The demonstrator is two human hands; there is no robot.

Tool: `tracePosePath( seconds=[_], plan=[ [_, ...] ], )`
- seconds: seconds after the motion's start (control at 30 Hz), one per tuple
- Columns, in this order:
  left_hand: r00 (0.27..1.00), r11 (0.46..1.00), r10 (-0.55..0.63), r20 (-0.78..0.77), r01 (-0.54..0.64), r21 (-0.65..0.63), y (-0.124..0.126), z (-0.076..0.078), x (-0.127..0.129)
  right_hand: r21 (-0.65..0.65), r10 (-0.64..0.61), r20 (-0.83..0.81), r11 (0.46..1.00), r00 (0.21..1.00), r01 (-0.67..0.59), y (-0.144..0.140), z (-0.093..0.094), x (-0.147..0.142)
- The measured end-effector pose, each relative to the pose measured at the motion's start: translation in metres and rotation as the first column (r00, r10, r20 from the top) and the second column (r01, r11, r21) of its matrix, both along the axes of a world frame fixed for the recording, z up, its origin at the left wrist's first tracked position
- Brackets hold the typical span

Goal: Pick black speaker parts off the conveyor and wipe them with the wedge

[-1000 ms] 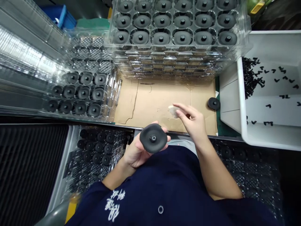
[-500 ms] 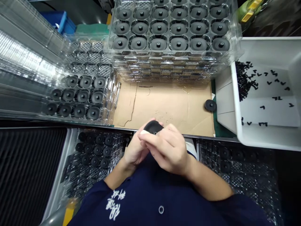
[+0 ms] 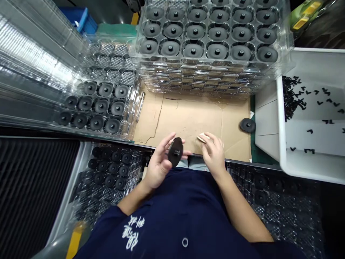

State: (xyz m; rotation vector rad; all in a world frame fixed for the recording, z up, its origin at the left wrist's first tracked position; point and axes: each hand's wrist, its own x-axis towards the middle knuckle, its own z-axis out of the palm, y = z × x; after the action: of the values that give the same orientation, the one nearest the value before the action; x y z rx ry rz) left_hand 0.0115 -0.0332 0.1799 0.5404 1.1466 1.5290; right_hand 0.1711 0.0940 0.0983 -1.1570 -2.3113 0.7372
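Note:
My left hand (image 3: pixel 159 162) holds a black disc-like part (image 3: pixel 175 151) with a small stem at its centre, tipped up on its edge. Thumb and fingers grip it by the sides, and the stem side faces me. To the right, apart from it, my right hand (image 3: pixel 214 154) hovers over the front edge of the cardboard (image 3: pixel 180 118). Its thumb and forefinger are apart, with a whitish covering (image 3: pixel 204 136) at a fingertip. No part shows in that hand. Another black disc (image 3: pixel 247 125) lies at the cardboard's right edge.
Stacked clear trays (image 3: pixel 185 62) of similar discs stand at the back. A partly filled clear tray (image 3: pixel 129 118) sits on the left. The white bin (image 3: pixel 282 144) at right holds small black angled pieces (image 3: pixel 292 97). More trays (image 3: pixel 110 169) are below the table edge.
My hands have parted. The right hand has let go of the disc and moved right, over the cardboard. The left hand keeps the disc, now turned more upright. The view has shifted slightly.

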Motion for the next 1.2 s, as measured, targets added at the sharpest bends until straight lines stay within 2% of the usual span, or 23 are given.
tracePosePath(
  seconds=[0.03,0.07,0.13,0.17,0.2,0.27,0.37,0.5,0.57,0.67,0.73,0.8,0.87,0.9,0.97,1.03,1.1,1.13,1.2],
  plan=[
    [0.982,0.997,0.035,-0.184,-0.022,0.075,-0.001,-0.003,-0.001,-0.012,0.021,-0.053,1.000,0.998,-0.022,-0.009,0.006,0.001],
    [0.918,0.987,0.079,-0.389,-0.018,0.157,-0.002,-0.006,-0.003,-0.044,0.038,-0.105,0.998,0.994,-0.043,-0.017,0.012,0.002],
    [0.686,0.964,0.157,-0.710,0.050,0.261,-0.001,-0.011,-0.007,-0.161,0.034,-0.187,0.985,0.982,-0.065,-0.030,0.020,0.007],
    [0.578,0.958,0.174,-0.797,0.088,0.273,-0.001,-0.013,-0.008,-0.235,0.007,-0.217,0.970,0.976,-0.060,-0.035,0.022,0.010],
    [0.506,0.957,0.175,-0.845,0.116,0.267,0.000,-0.013,-0.009,-0.307,-0.028,-0.244,0.951,0.969,-0.050,-0.038,0.025,0.012],
    [0.463,0.961,0.151,-0.873,0.139,0.240,0.003,-0.012,-0.008,-0.414,-0.093,-0.307,0.909,0.947,-0.045,-0.040,0.033,0.016],
    [0.501,0.965,0.113,-0.858,0.152,0.215,0.004,-0.008,-0.005,-0.450,-0.121,-0.426,0.888,0.896,-0.094,-0.035,0.054,0.017],
    [0.617,0.976,0.055,-0.785,0.135,0.173,0.000,-0.005,-0.003,-0.402,0.020,-0.504,0.880,0.863,-0.255,-0.028,0.082,0.011],
    [0.680,0.984,0.004,-0.733,0.128,0.124,-0.002,-0.005,-0.004,-0.396,0.096,-0.518,0.854,0.850,-0.338,-0.028,0.085,0.007],
    [0.764,0.988,-0.095,-0.639,0.151,0.034,-0.002,-0.004,-0.007,-0.391,0.139,-0.542,0.831,0.829,-0.396,-0.033,0.077,0.005],
    [0.824,0.979,-0.180,-0.537,0.203,-0.015,-0.001,-0.003,-0.008,-0.386,0.084,-0.552,0.856,0.830,-0.343,-0.038,0.069,0.007],
    [0.878,0.969,-0.243,-0.412,0.236,-0.070,-0.001,-0.002,-0.006,-0.383,-0.046,-0.544,0.902,0.838,-0.199,-0.043,0.062,0.009],
    [0.913,0.961,-0.260,-0.313,0.214,-0.175,-0.002,-0.005,-0.003,-0.360,-0.145,-0.512,0.931,0.847,-0.058,-0.045,0.056,0.008],
    [0.927,0.953,-0.249,-0.280,0.184,-0.240,-0.004,-0.010,-0.003,-0.336,-0.143,-0.486,0.941,0.862,-0.033,-0.046,0.053,0.005],
    [0.943,0.934,-0.196,-0.267,0.096,-0.345,-0.014,-0.024,-0.007,-0.286,-0.027,-0.394,0.954,0.919,-0.095,-0.045,0.045,-0.003],
    [0.945,0.900,-0.134,-0.298,-0.011,-0.436,-0.037,-0.044,-0.021,-0.220,0.179,-0.257,0.946,0.950,-0.237,-0.043,0.035,-0.013],
    [0.931,0.827,-0.070,-0.359,-0.147,-0.543,-0.078,-0.064,-0.044,-0.148,0.360,-0.103,0.916,0.927,-0.372,-0.038,0.021,-0.022],
    [0.913,0.767,-0.038,-0.406,-0.234,-0.598,-0.104,-0.072,-0.058,-0.121,0.419,-0.039,0.899,0.907,-0.420,-0.035,0.012,-0.026],
    [0.855,0.608,-0.002,-0.518,-0.411,-0.680,-0.166,-0.084,-0.088,-0.114,0.482,0.080,0.874,0.873,-0.472,-0.025,-0.008,-0.032]
  ],
)
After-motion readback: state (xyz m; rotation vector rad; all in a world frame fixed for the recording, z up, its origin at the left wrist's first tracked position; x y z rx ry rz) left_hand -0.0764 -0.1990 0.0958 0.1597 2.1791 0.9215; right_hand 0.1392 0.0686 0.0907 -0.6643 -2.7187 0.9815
